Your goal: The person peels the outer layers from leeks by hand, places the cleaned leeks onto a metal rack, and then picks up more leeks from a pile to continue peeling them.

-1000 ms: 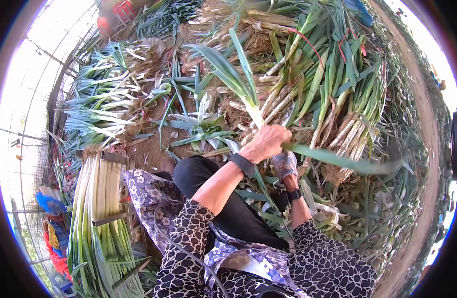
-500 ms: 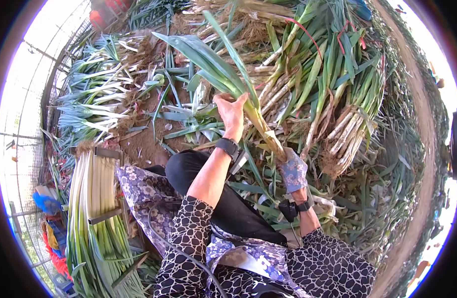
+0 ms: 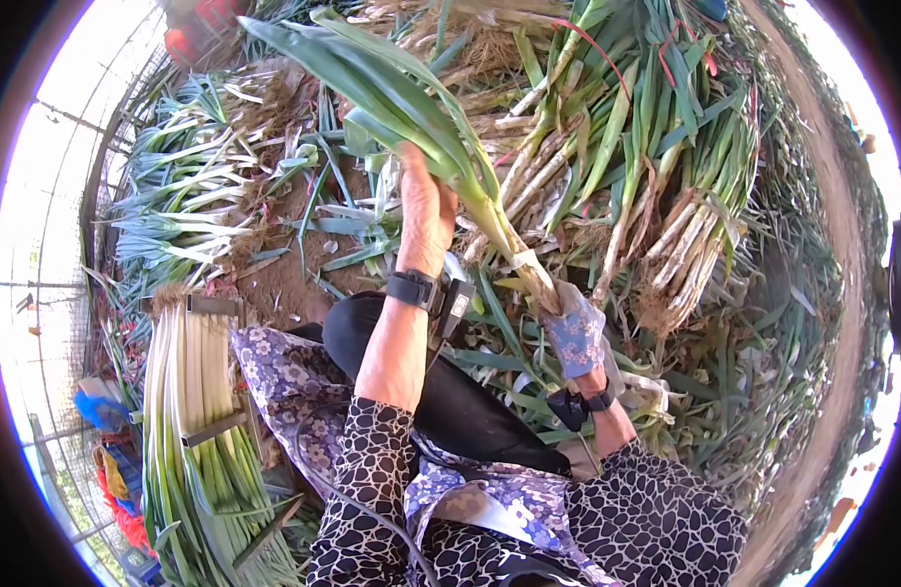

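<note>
A long leek (image 3: 485,210) with broad green leaves slants from the upper left down to the centre right. My gloved right hand (image 3: 575,331) is closed round its root end. My bare left hand (image 3: 426,207) is against the left side of the leek, just below where the leaves fan out; its thumb points up along the leaves and the other fingers are mostly hidden behind the palm. Dry brownish outer layers cover the lower stalk, and a pale loose piece hangs round it.
Untrimmed leeks (image 3: 690,245) lie heaped at the upper right. Cleaned leeks (image 3: 191,196) lie in a row at the left. A metal-barred rack (image 3: 214,430) at the lower left holds a thick bundle. Loose leaves (image 3: 754,391) cover the ground at the right.
The leek's leafy end has swung up and left. My left hand has moved slightly left and turned, its thumb now along the leaves. My right hand has barely moved.
</note>
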